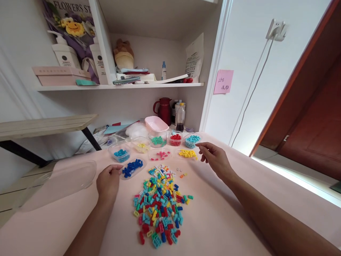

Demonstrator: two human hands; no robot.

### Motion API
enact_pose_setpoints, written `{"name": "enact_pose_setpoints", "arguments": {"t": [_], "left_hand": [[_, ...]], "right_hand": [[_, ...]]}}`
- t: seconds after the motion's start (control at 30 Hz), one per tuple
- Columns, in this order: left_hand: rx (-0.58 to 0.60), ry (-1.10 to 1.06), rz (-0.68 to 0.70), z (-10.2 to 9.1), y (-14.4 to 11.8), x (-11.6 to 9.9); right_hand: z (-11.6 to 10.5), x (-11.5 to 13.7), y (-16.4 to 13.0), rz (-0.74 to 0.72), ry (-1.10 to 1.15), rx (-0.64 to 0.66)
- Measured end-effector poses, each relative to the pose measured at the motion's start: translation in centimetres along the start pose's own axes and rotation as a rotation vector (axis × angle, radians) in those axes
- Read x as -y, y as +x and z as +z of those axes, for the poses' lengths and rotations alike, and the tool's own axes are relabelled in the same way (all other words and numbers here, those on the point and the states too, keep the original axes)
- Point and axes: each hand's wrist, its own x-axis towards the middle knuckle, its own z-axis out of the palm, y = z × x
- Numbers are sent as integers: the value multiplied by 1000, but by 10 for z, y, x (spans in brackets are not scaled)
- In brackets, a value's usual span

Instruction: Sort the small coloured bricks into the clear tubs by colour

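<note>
A mixed pile of small toy building bricks [160,206] lies in the middle of the table. My left hand [108,180], fingers curled together, rests at the left rim of a clear tray of dark blue bricks [132,168]; whatever it may hold is hidden. My right hand [215,157] hovers with thumb and fingertips pinched beside the tub of light blue bricks [192,140] and the shallow tray of yellow bricks [187,153]. Anything in that pinch is too small to make out. Between the hands sit pink bricks [162,155] in another clear tray.
Behind stand clear tubs of red bricks [176,139], green bricks [158,141], pale yellow bricks [142,146] and blue bricks [120,155]. A pink basin [156,124], dark red jug [164,111] and bottle [180,117] are farther back. A large clear lid [62,183] lies left.
</note>
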Motion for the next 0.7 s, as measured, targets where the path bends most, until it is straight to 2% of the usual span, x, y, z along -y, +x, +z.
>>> {"name": "enact_pose_setpoints", "arguments": {"t": [0.1,0.27,0.37,0.5,0.57,0.7], "left_hand": [[-3,0,4,1,0,0],[-6,2,5,1,0,-1],[-10,5,4,1,1,1],[-5,1,8,1,3,3],[-5,0,11,1,3,2],[-9,-1,12,1,2,1]], "right_hand": [[2,4,-4,-20,17,107],[10,11,-14,-24,-8,482],[13,13,-18,-71,-29,623],[13,11,-17,-144,-181,573],[12,8,-14,-152,-292,535],[11,3,-11,-139,-474,539]]}}
